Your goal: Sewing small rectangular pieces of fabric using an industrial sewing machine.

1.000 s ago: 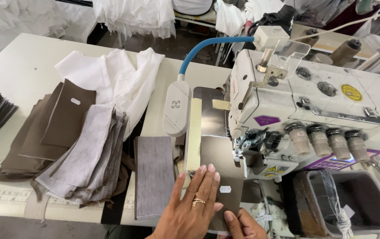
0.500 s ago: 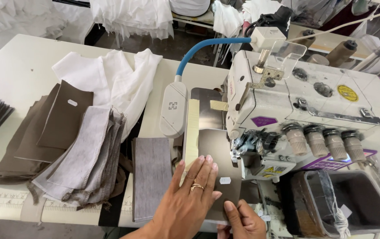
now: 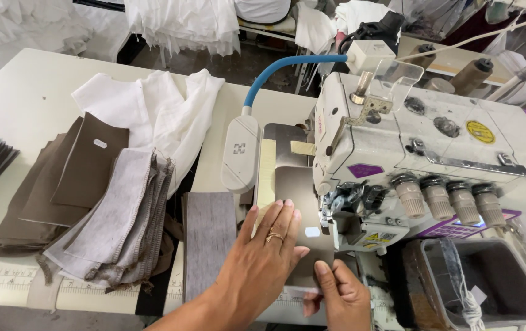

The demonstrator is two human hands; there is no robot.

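Fabric (image 3: pixel 296 190), a brown piece, lies flat on the machine (image 3: pixel 410 153) bed beside the presser foot. Left hand (image 3: pixel 263 257) presses on it, fingers spread flat. Right hand (image 3: pixel 342 297) pinches its near edge.

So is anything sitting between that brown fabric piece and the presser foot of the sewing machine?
Nothing visible. The brown fabric piece lies flat under the left hand, its edge reaching the presser foot; the right hand pinches its near corner.

Sewing machine (image 3: pixel 422 159) is set on desk (image 3: pixel 23 86); fabric stacks (image 3: pixel 91 208) are laid left of it, bin (image 3: pixel 490 288) before it, lamp (image 3: pixel 241 153) just left.
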